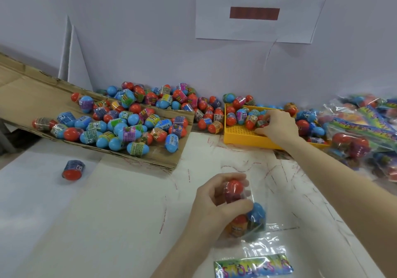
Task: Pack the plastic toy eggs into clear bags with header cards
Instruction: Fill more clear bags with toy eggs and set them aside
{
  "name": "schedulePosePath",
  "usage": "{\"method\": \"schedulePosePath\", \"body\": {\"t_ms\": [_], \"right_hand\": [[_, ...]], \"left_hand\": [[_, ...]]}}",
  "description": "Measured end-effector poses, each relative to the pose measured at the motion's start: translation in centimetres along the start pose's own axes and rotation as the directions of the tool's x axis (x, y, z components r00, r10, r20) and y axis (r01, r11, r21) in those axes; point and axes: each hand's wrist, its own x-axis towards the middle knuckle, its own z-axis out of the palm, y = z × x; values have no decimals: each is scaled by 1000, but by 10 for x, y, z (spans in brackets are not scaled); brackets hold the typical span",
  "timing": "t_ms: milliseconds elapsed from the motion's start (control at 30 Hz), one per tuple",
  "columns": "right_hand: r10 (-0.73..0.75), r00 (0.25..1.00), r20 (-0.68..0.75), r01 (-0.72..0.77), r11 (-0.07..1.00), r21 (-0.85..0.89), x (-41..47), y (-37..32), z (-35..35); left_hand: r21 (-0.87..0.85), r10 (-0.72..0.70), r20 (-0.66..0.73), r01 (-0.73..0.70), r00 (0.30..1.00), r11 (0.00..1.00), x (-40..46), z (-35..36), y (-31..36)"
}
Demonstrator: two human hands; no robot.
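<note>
Left hand [217,204] gripped clear bag [253,219] at lower centre, three eggs [234,188] inside, header card [253,268] trailing toward frame bottom. Right hand [277,125] reached into yellow tray [240,138] at centre right, fingers curled on egg there. Loose egg pile [129,123] sat on sloped cardboard [25,97], left. Risk: bag mouth slack, top egg could slip out; cardboard pile could roll onto desk [107,213].
</note>
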Motion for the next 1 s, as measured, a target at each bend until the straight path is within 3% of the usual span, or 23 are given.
{"method": "schedulePosePath", "body": {"t_ms": [100,200,300,367,467,567,733,1000], "right_hand": [[-72,993,-98,98,953,287,-12,-9,-22],[-240,966,-93,243,735,633,-48,-25,-67],[-544,838,25,327,538,777,-96,-36,-106],[-685,715,141,408,571,712,-117,-38,-119],[-743,593,312,571,661,487,-129,-38,-120],[-698,605,382,621,714,322,-129,-39,-120],[-696,573,433,720,680,140,-127,-43,-123],[-647,539,539,544,757,363,-127,-44,-123]], "left_hand": [[-17,-30,-23,30,999,999,0,1,0],[-56,-76,-34,74,997,996,-1,2,1],[-72,-78,-36,75,996,995,-1,3,3],[-85,-79,-32,76,996,993,-2,4,5],[-68,-74,-14,73,997,995,-4,3,8],[-60,-73,-5,73,997,996,-5,4,8],[-86,-71,35,73,997,994,-6,4,9],[-68,-39,17,40,999,997,-7,4,10]]}}
